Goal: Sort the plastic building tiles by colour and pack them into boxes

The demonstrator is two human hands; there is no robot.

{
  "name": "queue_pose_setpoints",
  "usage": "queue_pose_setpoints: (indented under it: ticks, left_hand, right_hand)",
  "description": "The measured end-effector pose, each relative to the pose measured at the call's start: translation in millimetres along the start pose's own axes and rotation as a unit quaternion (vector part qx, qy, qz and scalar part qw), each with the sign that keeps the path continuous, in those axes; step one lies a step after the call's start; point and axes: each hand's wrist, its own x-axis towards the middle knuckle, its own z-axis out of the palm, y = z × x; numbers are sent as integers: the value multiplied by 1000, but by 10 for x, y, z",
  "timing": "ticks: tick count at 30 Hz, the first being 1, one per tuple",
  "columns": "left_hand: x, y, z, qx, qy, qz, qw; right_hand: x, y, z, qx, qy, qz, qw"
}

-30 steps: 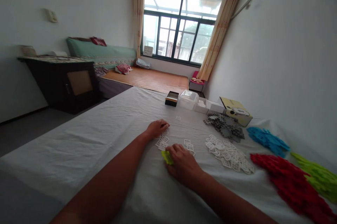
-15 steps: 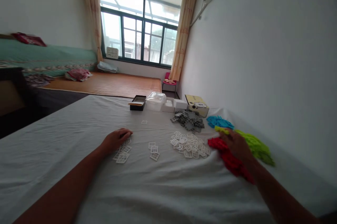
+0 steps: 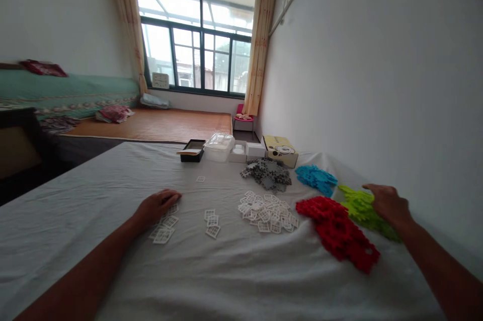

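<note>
My left hand (image 3: pixel 160 206) rests on the cloth with its fingers loosely bent, beside a small group of white window-shaped plastic pieces (image 3: pixel 163 235) that it partly covers. I see nothing held in it. At the right, my right hand (image 3: pixel 390 205) is over a pile of lime-green plastic pieces (image 3: pixel 358 205), its index finger stretched out to the left and no piece visible in it. The hand hides part of that pile. Left of it lie a red pile (image 3: pixel 335 228) and a blue pile (image 3: pixel 315 176) of plastic pieces.
A heap of white pieces (image 3: pixel 267 213) lies mid-table, with grey pieces (image 3: pixel 267 172) behind it. Several white pieces (image 3: pixel 212 221) lie apart. At the back stand a black box (image 3: pixel 192 151), a clear plastic container (image 3: pixel 219 149) and a yellow box (image 3: pixel 281 150). A wall (image 3: pixel 377 84) borders the right side.
My right hand has moved right, from above the red pile to the lime-green pile. The yellow-green piece it held no longer shows in it. My left hand stays by the white pieces.
</note>
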Motion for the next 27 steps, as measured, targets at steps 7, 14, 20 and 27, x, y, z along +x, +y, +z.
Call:
queue_pose_setpoints:
  ticks: [7,14,20,27]
  left_hand:
    - [-29,81,26,17,20,0,1000]
    - [-95,46,62,5,26,28,999]
    - [-65,38,108,-19,54,17,998]
    - [-45,42,96,-53,93,1,994]
  right_hand:
    - [-460,-2141,-281,219,-177,-226,932]
    - [-1401,-3942,-67,240,-309,-418,820]
    - [-1181,-4727,244,251,-309,-422,815]
    - [-912,-5216,702,206,-329,-338,858]
